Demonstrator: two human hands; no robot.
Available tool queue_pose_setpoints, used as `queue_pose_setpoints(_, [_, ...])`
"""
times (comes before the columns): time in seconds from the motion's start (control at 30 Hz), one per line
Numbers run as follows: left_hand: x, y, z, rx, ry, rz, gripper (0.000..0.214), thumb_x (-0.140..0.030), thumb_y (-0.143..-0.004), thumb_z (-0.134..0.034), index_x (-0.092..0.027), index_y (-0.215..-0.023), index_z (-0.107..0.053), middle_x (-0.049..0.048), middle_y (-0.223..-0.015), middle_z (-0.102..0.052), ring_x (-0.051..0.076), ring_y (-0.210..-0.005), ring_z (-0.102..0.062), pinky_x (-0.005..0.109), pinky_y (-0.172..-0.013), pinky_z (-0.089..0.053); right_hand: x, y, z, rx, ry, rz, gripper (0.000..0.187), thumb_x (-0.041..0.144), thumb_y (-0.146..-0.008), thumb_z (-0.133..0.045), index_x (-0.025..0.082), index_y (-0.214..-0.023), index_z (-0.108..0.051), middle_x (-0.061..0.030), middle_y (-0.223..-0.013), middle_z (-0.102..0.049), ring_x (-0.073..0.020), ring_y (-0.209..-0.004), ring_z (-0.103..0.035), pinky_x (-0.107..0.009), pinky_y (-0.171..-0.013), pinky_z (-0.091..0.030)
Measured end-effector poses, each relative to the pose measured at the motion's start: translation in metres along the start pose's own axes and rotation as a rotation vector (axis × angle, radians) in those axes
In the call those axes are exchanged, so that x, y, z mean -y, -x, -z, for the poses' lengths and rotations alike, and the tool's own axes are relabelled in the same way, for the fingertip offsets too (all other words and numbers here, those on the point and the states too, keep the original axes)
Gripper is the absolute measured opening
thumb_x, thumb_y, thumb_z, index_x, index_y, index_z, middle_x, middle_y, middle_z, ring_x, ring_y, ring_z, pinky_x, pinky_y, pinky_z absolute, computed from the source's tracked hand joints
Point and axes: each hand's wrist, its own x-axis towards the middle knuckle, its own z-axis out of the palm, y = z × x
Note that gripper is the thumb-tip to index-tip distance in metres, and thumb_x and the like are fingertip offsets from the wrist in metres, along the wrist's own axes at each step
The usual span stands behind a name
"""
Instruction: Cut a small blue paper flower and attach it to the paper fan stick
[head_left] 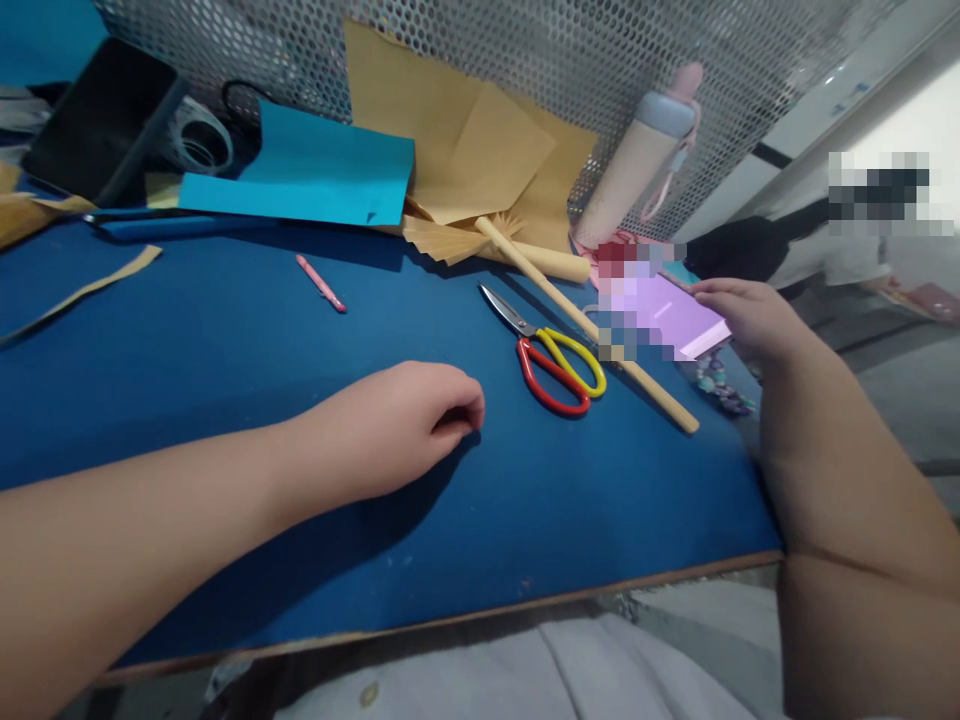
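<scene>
My left hand (409, 425) rests on the blue tabletop, its fingers curled in toward the thumb and nothing visible in them. To its right lie scissors (536, 330) with one red and one yellow handle, the blades pointing away to the left. A slim wooden stick (559, 295) runs diagonally past the scissors. On the right, my right hand (757, 310) grips the edge of a phone (686, 312) whose screen glows purple and is partly blurred out. A beaded strap (724, 390) hangs below the phone.
A pink pen (321, 284) lies left of the scissors. Behind are a blue paper sheet (330, 170), brown paper (480, 150), a pleated paper fan (446, 238), a bottle (634, 160), a dark tablet-like device (105, 120) and a tape roll (202, 145). Perforated metal mesh (285, 45) backs the table.
</scene>
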Motion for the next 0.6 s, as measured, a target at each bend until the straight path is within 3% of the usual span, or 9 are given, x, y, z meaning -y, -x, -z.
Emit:
queue_pose_setpoints(0.43, [0.0016,-0.0002,0.0001,-0.001,0.0,-0.008,0.015,-0.028,-0.09,-0.053,-0.025,-0.087,-0.068,-0.0033,-0.091,-0.071,0.014,-0.082,-0.064,0.027,-0.073,-0.047,0.0077,0.0027,-0.001,0.093,0.044,-0.015,0.021,0.023,-0.08,-0.062,0.021,-0.098,-0.072,-0.002,-0.074,-0.064,-0.0153,-0.063,-0.053,-0.026,-0.054,-0.037])
queue_pose_setpoints(0.6, [0.0023,-0.0014,-0.0006,-0.001,-0.006,-0.004,0.016,-0.029,-0.089,-0.053,-0.025,-0.087,-0.069,-0.0028,-0.091,-0.072,0.015,-0.083,-0.064,0.028,-0.073,-0.047,0.0066,0.0018,0.0014,0.099,0.123,0.041,0.023,0.026,-0.083,-0.06,0.022,-0.101,-0.073,-0.0009,-0.085,-0.069,-0.0171,-0.073,-0.056,-0.028,-0.064,-0.042])
